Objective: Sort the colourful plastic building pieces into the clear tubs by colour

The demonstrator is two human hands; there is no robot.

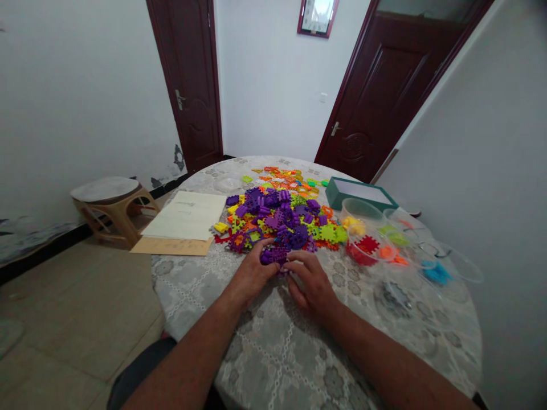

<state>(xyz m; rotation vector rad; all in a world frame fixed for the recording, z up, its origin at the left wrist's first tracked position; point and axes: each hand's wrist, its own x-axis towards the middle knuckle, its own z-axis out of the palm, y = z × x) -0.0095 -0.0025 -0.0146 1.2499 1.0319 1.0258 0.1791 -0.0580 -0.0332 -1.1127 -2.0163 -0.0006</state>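
Observation:
Purple plastic building pieces (274, 255) sit between my two hands at the near edge of a mixed pile (273, 216). My left hand (256, 267) is closed around their left side, thumb along the near edge. On the right, my right hand (310, 279) has its fingers bent, with thumb and fingertips at the right end of the same purple pieces. The fingers partly hide how the pieces join. The pile holds toothed, gear-edged pieces in purple, green, orange, yellow and red.
Clear plastic tubs (363, 216) with sorted coloured pieces stand on the right, beside a green box (361, 193). Paper sheets (186, 216) lie on the left over a brown envelope (171, 246). Orange pieces (286, 179) spread behind the pile. A stool (106, 191) stands left of the round table.

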